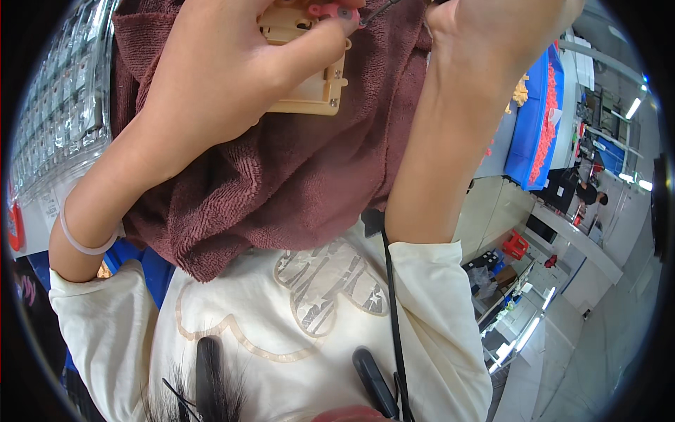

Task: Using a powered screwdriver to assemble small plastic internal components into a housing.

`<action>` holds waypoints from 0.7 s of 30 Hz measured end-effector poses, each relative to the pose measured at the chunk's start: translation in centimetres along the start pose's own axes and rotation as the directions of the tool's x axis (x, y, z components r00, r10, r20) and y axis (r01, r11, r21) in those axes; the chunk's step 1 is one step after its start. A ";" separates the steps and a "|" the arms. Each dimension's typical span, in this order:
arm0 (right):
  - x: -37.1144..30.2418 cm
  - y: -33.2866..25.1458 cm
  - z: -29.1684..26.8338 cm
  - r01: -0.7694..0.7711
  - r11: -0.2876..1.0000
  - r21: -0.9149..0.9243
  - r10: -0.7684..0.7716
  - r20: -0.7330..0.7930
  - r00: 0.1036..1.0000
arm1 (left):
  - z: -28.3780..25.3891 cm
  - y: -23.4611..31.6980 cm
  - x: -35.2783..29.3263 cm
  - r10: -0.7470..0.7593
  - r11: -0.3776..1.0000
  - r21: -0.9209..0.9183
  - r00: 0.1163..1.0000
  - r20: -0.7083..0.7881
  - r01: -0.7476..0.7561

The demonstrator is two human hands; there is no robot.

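A clear plastic blister tray [67, 105] with rows of small compartments stands at the left edge. Below it sits a white label [48, 205] (print too small to resolve) beside a red round sticker [14, 226].

The right hand [492, 35] is cut off by the top edge above the left hand's [225, 70] grip, hiding its fingers; the beige plastic square part [309, 84] is half covered.

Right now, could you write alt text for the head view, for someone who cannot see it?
The left hand grips a beige plastic part over a maroon towel, its thumb pressing a small pink piece. The right hand is raised beside it, holding a thin dark wire. At right, a blue bin holds orange pieces.
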State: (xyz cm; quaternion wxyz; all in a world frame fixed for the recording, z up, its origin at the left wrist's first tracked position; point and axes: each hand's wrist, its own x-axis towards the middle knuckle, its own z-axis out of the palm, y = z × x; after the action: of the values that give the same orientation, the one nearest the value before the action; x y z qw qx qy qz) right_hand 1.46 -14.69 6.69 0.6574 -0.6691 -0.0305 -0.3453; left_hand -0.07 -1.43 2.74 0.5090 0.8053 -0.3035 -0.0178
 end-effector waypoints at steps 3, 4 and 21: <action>0.2 0.0 0.0 -0.048 0.999 -0.013 0.048 0.036 0.998 | -0.1 0.0 0.1 0.008 1.000 0.004 1.000 0.003 -0.008; 0.3 0.1 -0.1 -0.046 0.999 0.001 0.046 0.061 0.997 | -0.2 0.0 0.0 0.002 1.000 0.000 1.000 0.000 -0.002; -0.6 0.8 -0.4 -0.050 0.990 0.133 0.068 -0.134 0.989 | -1.4 0.8 -0.8 -0.032 0.999 -0.001 0.999 -0.029 0.032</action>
State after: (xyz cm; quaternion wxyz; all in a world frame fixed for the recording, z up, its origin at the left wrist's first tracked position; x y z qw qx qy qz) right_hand 1.19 -14.93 5.70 0.7098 -0.6001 0.0124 -0.3685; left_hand -0.63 -0.19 3.88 0.5132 0.8100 -0.2833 -0.0143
